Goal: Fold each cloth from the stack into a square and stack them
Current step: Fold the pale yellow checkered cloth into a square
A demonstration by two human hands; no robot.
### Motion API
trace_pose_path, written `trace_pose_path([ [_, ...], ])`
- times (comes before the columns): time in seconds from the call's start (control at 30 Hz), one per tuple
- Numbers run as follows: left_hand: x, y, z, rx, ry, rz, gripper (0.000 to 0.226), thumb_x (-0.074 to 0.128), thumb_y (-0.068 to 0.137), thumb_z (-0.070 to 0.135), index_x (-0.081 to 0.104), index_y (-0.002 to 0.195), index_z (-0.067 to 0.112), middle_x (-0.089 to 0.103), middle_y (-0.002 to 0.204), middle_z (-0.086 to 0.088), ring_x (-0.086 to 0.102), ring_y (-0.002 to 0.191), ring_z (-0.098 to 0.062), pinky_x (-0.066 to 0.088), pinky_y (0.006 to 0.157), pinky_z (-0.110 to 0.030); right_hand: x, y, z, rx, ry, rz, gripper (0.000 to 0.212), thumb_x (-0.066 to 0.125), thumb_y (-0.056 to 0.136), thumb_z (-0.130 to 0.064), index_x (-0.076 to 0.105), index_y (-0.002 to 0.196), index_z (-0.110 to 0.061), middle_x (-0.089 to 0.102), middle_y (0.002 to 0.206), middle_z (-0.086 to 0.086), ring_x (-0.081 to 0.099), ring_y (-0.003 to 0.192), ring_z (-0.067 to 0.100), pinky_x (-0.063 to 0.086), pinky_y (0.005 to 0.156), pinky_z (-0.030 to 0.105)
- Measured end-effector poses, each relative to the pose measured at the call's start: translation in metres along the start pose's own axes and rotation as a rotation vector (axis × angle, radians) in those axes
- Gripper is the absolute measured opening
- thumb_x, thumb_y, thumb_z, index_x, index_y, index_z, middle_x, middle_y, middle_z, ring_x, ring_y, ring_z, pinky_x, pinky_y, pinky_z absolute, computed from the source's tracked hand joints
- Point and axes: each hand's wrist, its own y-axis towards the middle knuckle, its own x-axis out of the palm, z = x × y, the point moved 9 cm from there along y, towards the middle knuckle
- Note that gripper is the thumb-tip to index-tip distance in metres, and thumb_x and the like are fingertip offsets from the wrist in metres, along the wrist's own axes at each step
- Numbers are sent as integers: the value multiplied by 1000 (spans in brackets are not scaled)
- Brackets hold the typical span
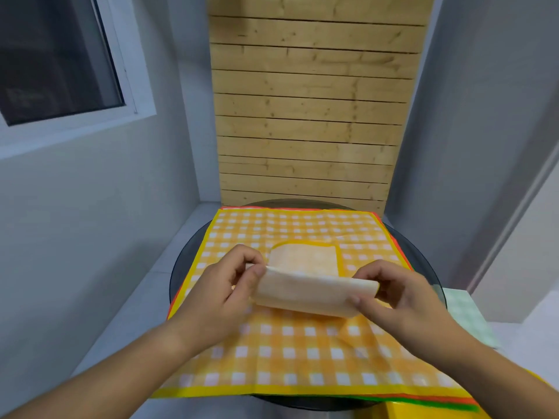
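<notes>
Seen from above, a person's two bare forearms reach forward over a round table [181, 269] with a dark, glossy, glass-like top. Spread on it lies a stack of cloths [302, 358], thin and flat like paper sheets; the top one is orange and white gingham with a solid yellow border, and red-orange and green edges of the sheets beneath peek out at the near right corner. In the middle of the stack is a small folded cloth [305, 293], its pale orange, faintly mottled underside showing. Its far part lies flat on the stack with a yellow border and rounded corners, while its near part is lifted in a soft, curved fold. The left hand [230, 285] pinches the fold's left end between thumb and curled fingers, and the right hand [402, 294] pinches the right end the same way. Behind the table stands a panel of pale, knotty horizontal wooden slats [311, 116] between smooth grey walls. A dark window [54, 55] with a white frame is at upper left. A pale green checked cloth [465, 316] lies to the right of the table.
</notes>
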Motion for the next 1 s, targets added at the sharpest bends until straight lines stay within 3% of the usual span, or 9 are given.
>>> trace_pose_path([
  [0.07,1,2,0,-29,-45,18,13,46,98,32,56,91,35,58,84,3,53,74,-16,42,65,-28,12,1,12,76,19,-88,12,70,88,-9,71,93,-19,71,88,-8,66,81,6,51,71,17],
  [0.17,2,10,-4,-55,-99,60,14,44,99,34,54,89,32,54,80,11,48,71,-9,40,65,-22,24,7,42,174,-32,-145,21,64,94,-14,68,110,-25,73,104,-15,67,97,5,53,84,20],
  [0.27,7,20,-16,-134,-203,60,14,52,101,38,52,98,24,52,73,10,45,68,-11,39,64,-24,23,16,67,237,-108,-110,15,59,97,-26,67,109,-28,73,101,-15,67,94,7,54,80,26],
  [0.4,28,29,-52,-372,-380,-92,37,70,88,22,48,118,19,76,100,4,71,92,-14,57,78,-29,21,25,86,296,-81,-53,16,59,97,-30,64,111,-27,73,101,-13,68,92,7,58,77,33],
  [0.5,34,24,-89,-489,-170,-173,31,71,92,14,55,117,20,76,97,1,73,91,-17,58,87,-45,22,30,96,328,-79,-57,24,59,97,-26,57,120,-33,70,111,-18,65,101,1,56,89,32],
  [0.63,44,22,-120,-588,-49,-242,24,73,90,18,62,112,18,74,75,3,72,75,-16,58,82,-49,19,34,113,409,-181,-32,38,62,94,-23,45,127,-30,73,88,-3,68,77,8,55,70,28],
  [0.77,48,27,-134,-637,57,-231,30,77,87,22,60,112,26,69,66,8,65,60,-6,48,63,-28,16,38,122,451,-340,-16,75,69,89,-31,22,147,-36,62,82,2,61,69,11,43,59,21],
  [0.9,51,32,-132,-631,168,-218,30,75,86,26,58,111,33,63,82,6,63,70,-11,49,63,-24,16,42,126,478,-433,-46,49,70,88,-35,51,133,-31,59,87,-3,61,76,10,48,62,19],
  [1.0,54,35,-127,-597,270,-266,48,70,90,28,47,132,34,59,93,6,60,80,-11,46,69,-24,19,46,129,503,-476,-100,43,68,90,-35,56,131,-28,56,88,-13,57,78,2,41,60,11],
])
